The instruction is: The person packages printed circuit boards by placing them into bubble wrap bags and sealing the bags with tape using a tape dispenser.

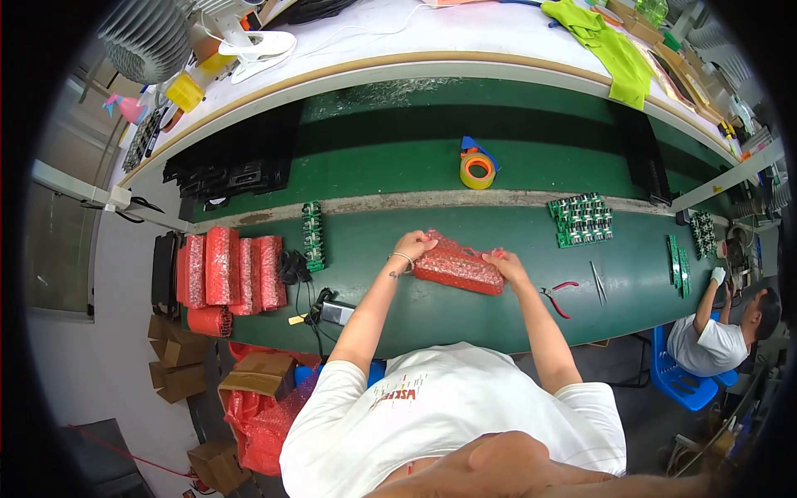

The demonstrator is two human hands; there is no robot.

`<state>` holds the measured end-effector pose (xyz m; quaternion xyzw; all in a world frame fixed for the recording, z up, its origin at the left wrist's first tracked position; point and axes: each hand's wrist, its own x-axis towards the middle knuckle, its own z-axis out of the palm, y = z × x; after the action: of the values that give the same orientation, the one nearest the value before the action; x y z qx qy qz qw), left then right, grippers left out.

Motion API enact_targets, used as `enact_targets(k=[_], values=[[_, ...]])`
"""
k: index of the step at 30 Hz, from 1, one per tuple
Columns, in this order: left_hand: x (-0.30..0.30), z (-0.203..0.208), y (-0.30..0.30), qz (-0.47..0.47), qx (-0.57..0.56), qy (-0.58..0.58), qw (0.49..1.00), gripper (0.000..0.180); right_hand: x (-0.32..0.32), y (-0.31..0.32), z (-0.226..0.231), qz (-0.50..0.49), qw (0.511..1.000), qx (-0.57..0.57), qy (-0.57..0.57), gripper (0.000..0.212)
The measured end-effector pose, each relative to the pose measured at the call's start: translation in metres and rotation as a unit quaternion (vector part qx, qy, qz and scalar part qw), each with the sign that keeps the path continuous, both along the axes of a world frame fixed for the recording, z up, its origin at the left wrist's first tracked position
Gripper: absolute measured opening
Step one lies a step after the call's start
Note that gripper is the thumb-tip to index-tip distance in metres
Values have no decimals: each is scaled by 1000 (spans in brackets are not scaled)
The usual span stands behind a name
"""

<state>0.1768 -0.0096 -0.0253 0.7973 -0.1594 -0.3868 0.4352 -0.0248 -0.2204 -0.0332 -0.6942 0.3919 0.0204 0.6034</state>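
Observation:
A bundle in red bubble wrap (458,267) lies on the green worktable in front of me, its contents hidden by the wrap. My left hand (414,245) grips its upper left corner, fingers closed on the wrap. At the other end, my right hand (506,265) pinches the wrap's upper right corner. To the right of that hand are red-handled pliers (561,300) and metal tweezers (598,282). Several similar red wrapped bundles (222,266) are stacked at the table's left, beside a black cable and a power adapter (336,312).
Green circuit boards lie as a strip (313,236) at left and a panel (579,220) at right. A tape dispenser (477,168) stands farther back. A white shelf (374,62) spans the rear. At far right, a person (710,340) sits near a blue chair (682,384).

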Motion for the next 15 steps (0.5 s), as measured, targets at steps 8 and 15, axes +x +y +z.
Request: enact_targets(k=[8, 15], values=[[-46, 14, 45, 61, -256, -35, 964, 17, -21, 41, 31, -51, 979, 88, -178, 10], [-80, 45, 82, -63, -81, -210, 972, 19, -58, 85, 24, 86, 954, -201, -204, 14]])
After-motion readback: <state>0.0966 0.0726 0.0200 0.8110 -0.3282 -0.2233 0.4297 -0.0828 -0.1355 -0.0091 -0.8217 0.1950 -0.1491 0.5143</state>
